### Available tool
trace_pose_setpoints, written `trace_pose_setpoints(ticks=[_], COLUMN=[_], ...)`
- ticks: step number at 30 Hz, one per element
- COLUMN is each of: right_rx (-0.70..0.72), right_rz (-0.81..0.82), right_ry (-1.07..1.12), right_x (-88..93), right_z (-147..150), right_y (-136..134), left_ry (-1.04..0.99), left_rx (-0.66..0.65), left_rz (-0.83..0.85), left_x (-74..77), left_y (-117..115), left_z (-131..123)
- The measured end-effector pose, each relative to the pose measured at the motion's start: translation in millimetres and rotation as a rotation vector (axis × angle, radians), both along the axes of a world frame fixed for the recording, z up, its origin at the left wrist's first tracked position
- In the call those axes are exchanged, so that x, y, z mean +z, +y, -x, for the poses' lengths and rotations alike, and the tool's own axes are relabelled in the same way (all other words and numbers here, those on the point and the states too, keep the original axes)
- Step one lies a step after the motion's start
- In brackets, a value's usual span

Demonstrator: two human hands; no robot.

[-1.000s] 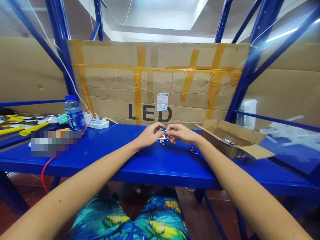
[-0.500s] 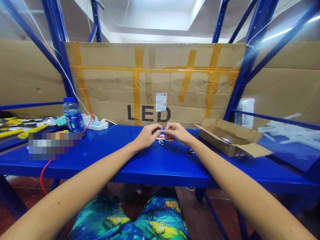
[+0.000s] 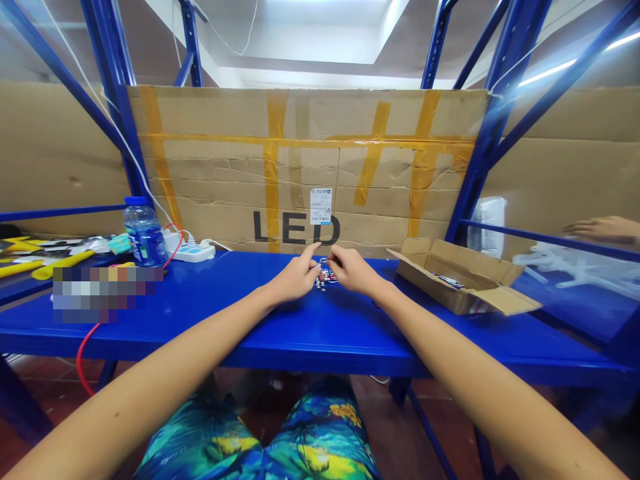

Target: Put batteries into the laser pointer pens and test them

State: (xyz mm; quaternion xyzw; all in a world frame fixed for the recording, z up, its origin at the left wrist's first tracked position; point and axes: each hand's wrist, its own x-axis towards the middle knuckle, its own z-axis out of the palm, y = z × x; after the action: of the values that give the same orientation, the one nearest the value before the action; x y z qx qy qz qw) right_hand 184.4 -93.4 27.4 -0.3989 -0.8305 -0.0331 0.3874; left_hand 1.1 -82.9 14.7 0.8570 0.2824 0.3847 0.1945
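Both my hands meet over the middle of the blue metal bench point(image 3: 310, 327). My left hand point(image 3: 295, 275) has its fingers curled, index finger raised, pinching at a small cluster of metal and red pieces point(image 3: 324, 277). My right hand point(image 3: 350, 269) is curled too, its fingertips on the same cluster from the right. The pieces are too small to name. A few of them lie on the bench just under my fingers.
An open cardboard box point(image 3: 463, 277) lies at the right. A water bottle point(image 3: 144, 232), a white power strip point(image 3: 193, 251) and a red cable point(image 3: 83, 343) are at the left. A taped cardboard sheet point(image 3: 300, 167) marked LED forms the back. Another person's hand point(image 3: 600, 229) shows far right.
My hands have dropped slightly toward the bench and my left index finger has lifted. Another person's hand has come into view at the far right.
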Motion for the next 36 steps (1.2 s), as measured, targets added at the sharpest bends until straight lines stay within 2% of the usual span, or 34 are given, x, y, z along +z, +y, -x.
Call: trace_pose_setpoints(ticks=[8, 17, 22, 27, 30, 33, 36], right_rx=[-0.091, -0.200, -0.087, 0.163, 0.272, 0.292, 0.189], right_rz=[-0.084, -0.063, 0.015, 0.364, 0.502, 0.487, 0.299], right_ry=[-0.273, -0.457, -0.188, 0.191, 0.308, 0.334, 0.245], right_x=[1.5, 4.1, 2.9, 2.0, 1.3, 0.2, -0.5], right_z=[1.6, 5.9, -2.9, -15.6, -17.4, -16.5, -15.8], right_y=[-5.4, -12.6, -4.7, 7.3, 11.3, 13.2, 13.5], left_ry=[-0.004, 0.025, -0.038, -0.158, -0.184, -0.199, -0.178], left_rx=[-0.003, 0.215, 0.209, 0.081, 0.063, 0.089, 0.105], left_rz=[0.031, -0.054, -0.029, 0.081, 0.097, 0.046, 0.000], left_x=[-0.5, 0.6, 4.7, 12.4, 13.8, 11.6, 8.8], left_y=[1.2, 2.2, 10.6, 19.0, 21.5, 22.5, 22.2], left_z=[2.1, -1.5, 4.9, 13.6, 14.4, 12.2, 10.0])
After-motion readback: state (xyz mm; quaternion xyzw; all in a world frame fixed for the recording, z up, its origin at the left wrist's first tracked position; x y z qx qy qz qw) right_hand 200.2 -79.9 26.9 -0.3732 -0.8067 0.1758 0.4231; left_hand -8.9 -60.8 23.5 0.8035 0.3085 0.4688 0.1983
